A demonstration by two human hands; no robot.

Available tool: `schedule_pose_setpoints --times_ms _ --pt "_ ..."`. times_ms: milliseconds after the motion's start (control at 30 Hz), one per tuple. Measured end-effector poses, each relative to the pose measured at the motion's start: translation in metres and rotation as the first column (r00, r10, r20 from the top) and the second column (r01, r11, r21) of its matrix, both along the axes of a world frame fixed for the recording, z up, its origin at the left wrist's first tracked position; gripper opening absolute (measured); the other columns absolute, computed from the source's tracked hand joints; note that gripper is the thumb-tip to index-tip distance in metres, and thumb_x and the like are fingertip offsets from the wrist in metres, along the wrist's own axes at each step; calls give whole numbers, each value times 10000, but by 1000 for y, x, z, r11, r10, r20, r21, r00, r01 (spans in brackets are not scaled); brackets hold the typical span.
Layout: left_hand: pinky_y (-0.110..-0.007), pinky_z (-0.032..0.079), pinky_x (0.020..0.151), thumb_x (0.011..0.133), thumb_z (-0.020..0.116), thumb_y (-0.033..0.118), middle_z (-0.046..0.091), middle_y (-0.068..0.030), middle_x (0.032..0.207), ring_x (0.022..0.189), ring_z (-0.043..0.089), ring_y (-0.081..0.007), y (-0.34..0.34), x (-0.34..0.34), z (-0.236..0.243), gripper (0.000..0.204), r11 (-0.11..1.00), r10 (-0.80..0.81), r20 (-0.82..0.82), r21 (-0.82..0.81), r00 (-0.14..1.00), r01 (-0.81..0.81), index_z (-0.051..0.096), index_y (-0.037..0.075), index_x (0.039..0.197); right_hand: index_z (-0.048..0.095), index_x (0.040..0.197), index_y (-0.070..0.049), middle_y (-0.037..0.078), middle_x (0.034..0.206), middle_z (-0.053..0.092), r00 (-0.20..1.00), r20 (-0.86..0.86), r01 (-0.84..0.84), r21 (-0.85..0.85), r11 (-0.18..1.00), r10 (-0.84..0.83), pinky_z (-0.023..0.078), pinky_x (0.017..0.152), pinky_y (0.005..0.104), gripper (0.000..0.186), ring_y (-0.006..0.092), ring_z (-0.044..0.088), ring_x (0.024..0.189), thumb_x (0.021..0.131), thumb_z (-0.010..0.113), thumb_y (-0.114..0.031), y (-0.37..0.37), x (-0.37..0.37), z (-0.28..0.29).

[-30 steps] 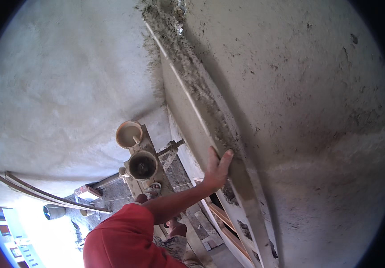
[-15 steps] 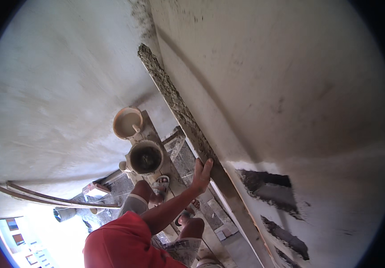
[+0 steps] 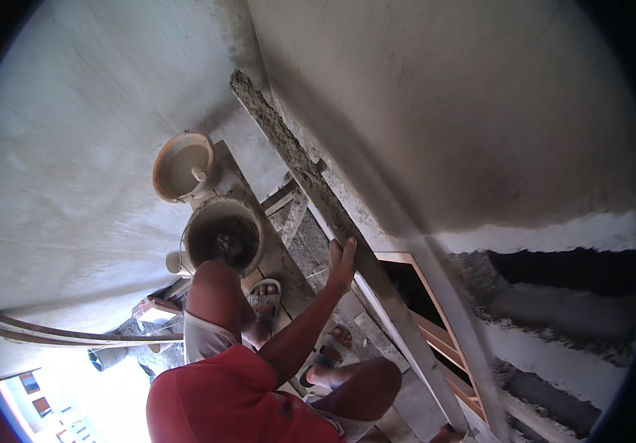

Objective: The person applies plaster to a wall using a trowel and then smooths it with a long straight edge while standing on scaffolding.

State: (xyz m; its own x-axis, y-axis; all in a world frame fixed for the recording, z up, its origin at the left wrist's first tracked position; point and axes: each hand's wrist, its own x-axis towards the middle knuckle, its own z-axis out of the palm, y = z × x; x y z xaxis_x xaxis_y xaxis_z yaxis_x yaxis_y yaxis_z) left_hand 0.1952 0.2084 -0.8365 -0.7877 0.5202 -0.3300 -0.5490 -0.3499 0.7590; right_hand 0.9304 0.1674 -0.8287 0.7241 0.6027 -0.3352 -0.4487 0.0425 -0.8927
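Note:
A long straight wooden screed board (image 3: 397,319) runs slantwise from the upper middle to the lower right, close along the wall. Rough wet mortar (image 3: 277,133) coats its upper half. Midway along it, my left hand (image 3: 342,267) is closed round the near edge, thumb and fingers on the board. My right hand (image 3: 447,434) shows only in part at the lower edge of the view, its fingers closed at the board's lower end. The board's far tip lies near the corner where two plastered walls meet.
A mortar bucket (image 3: 214,200) and an orange-rimmed bucket (image 3: 157,176) of cloudy water stand on planks (image 3: 282,267) by my knees. Wood-edged openings (image 3: 447,328) and rough dark recesses (image 3: 554,325) mark the right side. Curved strips (image 3: 74,339) lean at left.
My view has come lower and turned, and my knees are more bent. My right hand has come into sight at the board's lower end. My left hand keeps its grip on the board.

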Motion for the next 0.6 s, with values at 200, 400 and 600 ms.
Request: schedule_pose_setpoints --times_ms 200,400,600 --pt "-301 399 821 896 542 330 492 -82 1042 932 446 -134 0 -26 -96 418 986 -61 -24 -158 998 57 452 -19 1109 423 1304 -80 121 1212 527 991 45 131 -181 975 -125 419 927 386 468 270 518 1082 841 465 -127 -16 -56 -86" --pt "-377 426 874 917 448 405 493 -131 1143 1007 487 -221 -26 -61 -206 512 940 -325 -267 -199 907 278 429 -18 1203 442 1264 -93 101 1196 523 988 138 -45 -202 978 74 434 901 422 461 271 514 1075 848 491 -285 1 -103 -189" --pt "-449 362 1004 934 429 418 406 -172 1324 1167 439 -305 -47 -48 -241 576 896 -428 104 -86 898 436 346 5 1328 515 1132 -79 102 1095 555 906 -240 327 -123 937 -348 483 819 452 403 272 552 1015 859 513 -374 -35 -103 -206"
